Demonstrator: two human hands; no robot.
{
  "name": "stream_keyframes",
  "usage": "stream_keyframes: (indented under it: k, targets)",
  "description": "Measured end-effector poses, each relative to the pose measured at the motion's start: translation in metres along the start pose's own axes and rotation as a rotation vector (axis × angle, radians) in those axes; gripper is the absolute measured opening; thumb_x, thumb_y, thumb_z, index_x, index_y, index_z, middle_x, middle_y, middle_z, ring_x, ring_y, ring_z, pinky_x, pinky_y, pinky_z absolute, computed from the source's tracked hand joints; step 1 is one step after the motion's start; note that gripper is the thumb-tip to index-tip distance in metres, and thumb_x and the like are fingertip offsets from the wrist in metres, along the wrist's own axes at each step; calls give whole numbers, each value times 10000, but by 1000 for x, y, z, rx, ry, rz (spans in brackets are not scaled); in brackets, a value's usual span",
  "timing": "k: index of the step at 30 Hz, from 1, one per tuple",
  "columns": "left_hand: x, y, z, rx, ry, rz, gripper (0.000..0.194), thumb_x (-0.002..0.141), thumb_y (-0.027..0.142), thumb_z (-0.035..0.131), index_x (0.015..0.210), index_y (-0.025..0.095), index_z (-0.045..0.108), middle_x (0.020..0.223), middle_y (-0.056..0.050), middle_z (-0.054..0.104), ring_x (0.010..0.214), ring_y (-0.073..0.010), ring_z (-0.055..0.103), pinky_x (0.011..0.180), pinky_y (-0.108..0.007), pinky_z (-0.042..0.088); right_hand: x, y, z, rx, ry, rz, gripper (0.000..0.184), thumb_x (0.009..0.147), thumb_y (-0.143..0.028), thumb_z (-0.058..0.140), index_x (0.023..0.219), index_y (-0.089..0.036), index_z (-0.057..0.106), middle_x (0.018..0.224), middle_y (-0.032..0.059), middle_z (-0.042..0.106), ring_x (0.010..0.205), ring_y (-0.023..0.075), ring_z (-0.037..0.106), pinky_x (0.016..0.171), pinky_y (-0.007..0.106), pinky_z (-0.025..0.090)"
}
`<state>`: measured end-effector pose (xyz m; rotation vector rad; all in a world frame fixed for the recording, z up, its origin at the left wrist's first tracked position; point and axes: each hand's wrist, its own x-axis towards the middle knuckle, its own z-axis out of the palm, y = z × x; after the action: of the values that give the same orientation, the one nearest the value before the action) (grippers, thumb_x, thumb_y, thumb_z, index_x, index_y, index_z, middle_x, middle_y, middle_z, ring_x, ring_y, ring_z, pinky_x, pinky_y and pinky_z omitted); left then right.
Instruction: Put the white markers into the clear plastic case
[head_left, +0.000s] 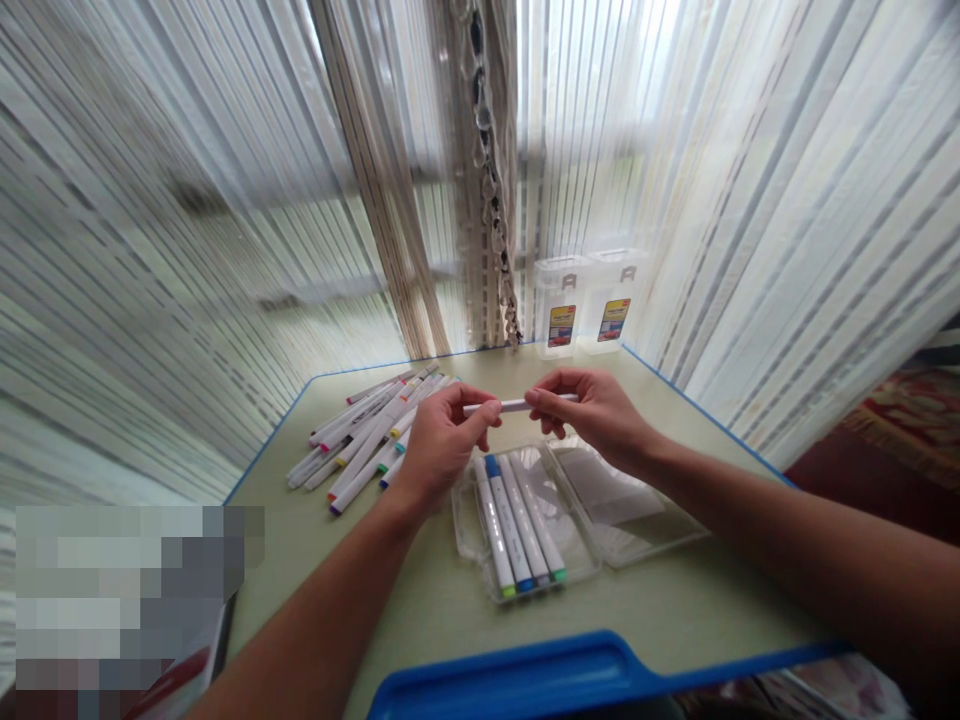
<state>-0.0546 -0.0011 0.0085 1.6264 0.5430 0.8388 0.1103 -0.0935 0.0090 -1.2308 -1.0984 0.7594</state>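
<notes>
I hold one white marker [514,405] level between both hands above the table. My left hand [442,440] pinches its left end and my right hand [592,410] pinches its right end. Just below lies an open clear plastic case [469,530] with three markers [517,530] lying side by side in its base, their coloured caps toward me. The case's lid [622,500] lies flat to the right. A pile of several loose markers [367,435] lies to the left of my left hand.
Two clear upright plastic boxes [589,300] with labels stand at the table's far edge against striped curtains. The pale green table [420,610] has a blue rim; a blue handle-like edge [510,675] sits at the near side. A rug shows at right.
</notes>
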Motion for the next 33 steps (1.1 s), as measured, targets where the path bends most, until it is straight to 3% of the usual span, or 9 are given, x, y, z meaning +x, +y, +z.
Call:
stream_keyframes:
  k: [9,17,25,33]
  targets:
    - [-1,0,2,76,-19,7,273,658,324,783,745,127,614,655,-1,608,479,-82,513,448,-204,408,0,2,-2,-235,-25,-87,401,649,-503,785,764,-129,696,587,26,634,512,124,568,455,224,414]
    - [-2,0,4,130,-47,20,265,694,293,762,865,100,701,648,-36,644,543,-114,565,509,-213,431,1,5,-5,-417,8,-134,392,647,-508,780,712,-129,705,592,18,613,533,116,500,473,224,355]
    - [-3,6,6,106,-65,21,245,738,276,722,916,108,728,637,-33,654,561,-124,590,564,-228,462,0,5,-5,-421,29,-163,392,648,-511,777,726,-133,713,609,27,625,545,124,505,477,227,363]
    - [-1,3,4,127,-68,49,231,786,285,676,930,109,719,671,-32,645,567,-109,567,569,-221,465,-1,1,-3,-310,-19,-85,379,671,-485,768,766,-123,716,579,18,603,510,116,514,447,223,369]
